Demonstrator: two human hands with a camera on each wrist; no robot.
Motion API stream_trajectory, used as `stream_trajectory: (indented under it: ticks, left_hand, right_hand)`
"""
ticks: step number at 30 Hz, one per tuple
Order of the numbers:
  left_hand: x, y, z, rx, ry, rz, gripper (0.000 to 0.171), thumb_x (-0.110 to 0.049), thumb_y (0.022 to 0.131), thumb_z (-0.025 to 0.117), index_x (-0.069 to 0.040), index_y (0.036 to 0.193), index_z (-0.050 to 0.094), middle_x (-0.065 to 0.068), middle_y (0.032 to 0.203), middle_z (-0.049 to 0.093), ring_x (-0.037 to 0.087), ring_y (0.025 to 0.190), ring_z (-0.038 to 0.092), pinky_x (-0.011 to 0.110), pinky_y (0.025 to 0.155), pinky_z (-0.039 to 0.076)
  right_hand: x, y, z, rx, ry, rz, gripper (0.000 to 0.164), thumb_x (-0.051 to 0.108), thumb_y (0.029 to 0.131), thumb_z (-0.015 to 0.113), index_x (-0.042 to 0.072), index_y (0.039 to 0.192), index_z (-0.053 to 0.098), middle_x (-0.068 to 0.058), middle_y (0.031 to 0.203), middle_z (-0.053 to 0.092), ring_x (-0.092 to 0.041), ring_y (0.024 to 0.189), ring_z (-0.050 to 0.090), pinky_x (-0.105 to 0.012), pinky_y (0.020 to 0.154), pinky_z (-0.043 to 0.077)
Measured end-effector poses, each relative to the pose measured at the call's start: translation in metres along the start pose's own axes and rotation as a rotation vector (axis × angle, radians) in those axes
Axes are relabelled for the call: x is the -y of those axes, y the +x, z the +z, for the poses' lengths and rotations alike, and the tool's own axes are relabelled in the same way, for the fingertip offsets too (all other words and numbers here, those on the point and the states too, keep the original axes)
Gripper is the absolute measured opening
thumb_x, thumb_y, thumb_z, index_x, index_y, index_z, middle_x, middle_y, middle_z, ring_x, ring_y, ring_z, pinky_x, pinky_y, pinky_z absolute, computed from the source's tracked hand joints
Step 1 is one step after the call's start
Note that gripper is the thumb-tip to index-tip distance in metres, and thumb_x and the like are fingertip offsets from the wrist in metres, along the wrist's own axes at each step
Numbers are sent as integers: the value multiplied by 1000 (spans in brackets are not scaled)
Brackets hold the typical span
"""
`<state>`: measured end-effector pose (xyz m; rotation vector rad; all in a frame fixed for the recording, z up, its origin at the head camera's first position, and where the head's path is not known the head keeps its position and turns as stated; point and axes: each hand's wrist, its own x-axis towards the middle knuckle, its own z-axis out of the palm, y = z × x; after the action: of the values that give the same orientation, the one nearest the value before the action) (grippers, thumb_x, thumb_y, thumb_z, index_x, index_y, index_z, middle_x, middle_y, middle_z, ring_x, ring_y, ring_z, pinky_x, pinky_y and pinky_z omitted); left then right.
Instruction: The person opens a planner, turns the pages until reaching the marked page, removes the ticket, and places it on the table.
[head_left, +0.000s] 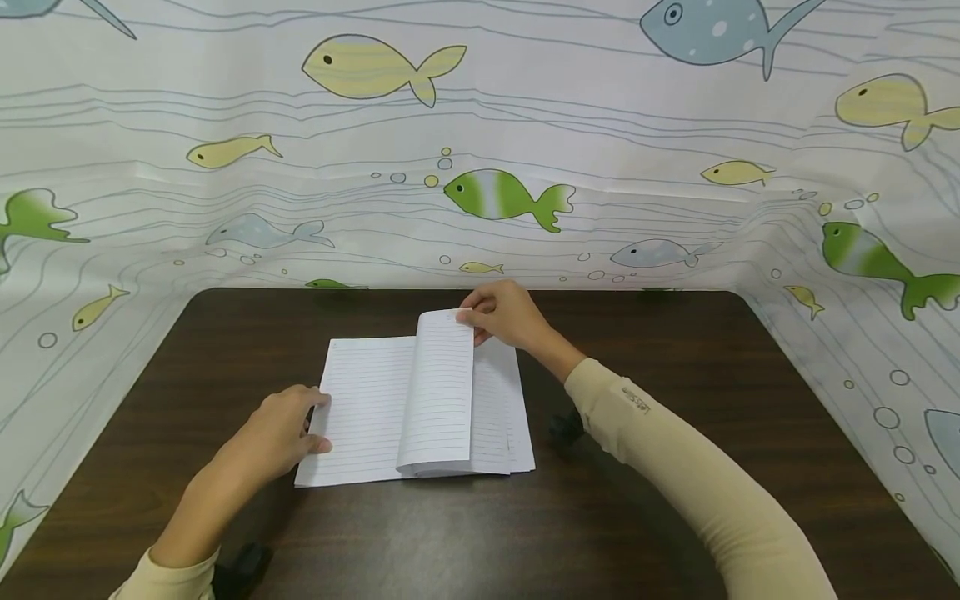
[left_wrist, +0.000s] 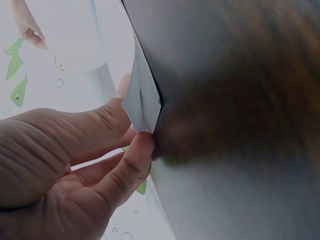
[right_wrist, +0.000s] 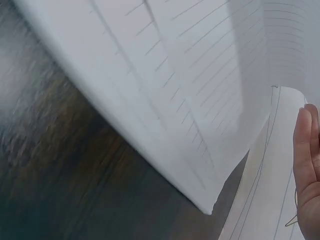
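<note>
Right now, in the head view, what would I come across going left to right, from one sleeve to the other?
Left sleeve, left hand, notebook's flat left page, lifted page, right hand, right sleeve.

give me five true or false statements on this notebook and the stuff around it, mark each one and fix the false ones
1. The open white lined-paper notebook lies on a dark brown wood-grain table. True.
2. The bare right hand pinches a lifted white lined page near its top. True.
3. The bare left hand is at the notebook's right edge. False: it is at the left edge.
4. The long fabric sleeve on the right arm is black. False: it is beige.
5. The white fish-print sheet behind the table shows green fish as well as yellow ones. True.
</note>
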<state>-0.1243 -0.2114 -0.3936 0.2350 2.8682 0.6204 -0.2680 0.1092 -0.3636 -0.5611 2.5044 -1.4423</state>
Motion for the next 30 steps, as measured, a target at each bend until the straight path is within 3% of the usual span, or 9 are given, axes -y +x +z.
stream_trajectory:
  ticks: [17, 30]
  left_hand:
    - [0, -1, -1, -2, 13, 2, 63, -3, 81, 92, 18, 132, 63, 41, 133, 60, 29, 86, 69, 45, 75, 60]
    - [-1, 1, -3, 9, -2, 6, 64, -3, 81, 91, 19, 133, 61, 40, 132, 62, 28, 85, 68, 42, 71, 58]
  right_hand:
    - [16, 6, 19, 55, 23, -11, 19, 5, 98, 78, -4, 115, 76, -18, 104, 81, -19, 77, 77, -40, 77, 66]
    - [27, 14, 35, 87, 39, 6, 20, 5, 98, 78, -5, 115, 75, -19, 99, 80, -16, 68, 75, -38, 75, 66]
